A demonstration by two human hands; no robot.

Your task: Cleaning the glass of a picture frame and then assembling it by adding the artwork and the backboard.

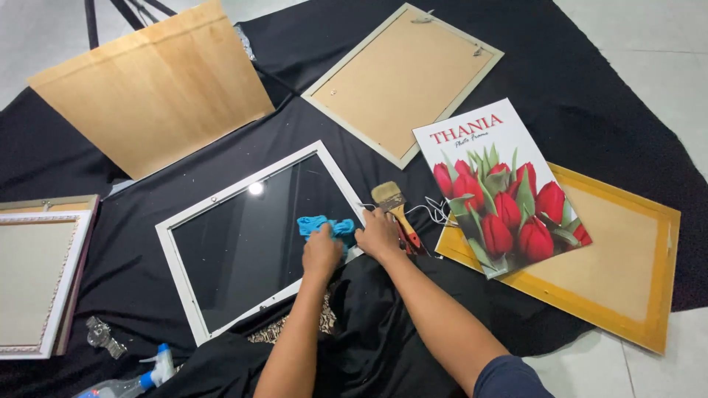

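While the left hand (321, 253) presses closed on a crumpled blue cloth (324, 226) at the glass near the right edge of the white picture frame (177, 258), the right hand (377, 234) lies curled on that frame's right rail — whether it grips anything, I cannot tell. Just right of the frame lie a paintbrush (394, 206) and a tulip print (505, 190) on a yellow-edged board (627, 273). Below the frame's lower left corner lies a spray bottle (136, 379) — clear, its contents unreadable.
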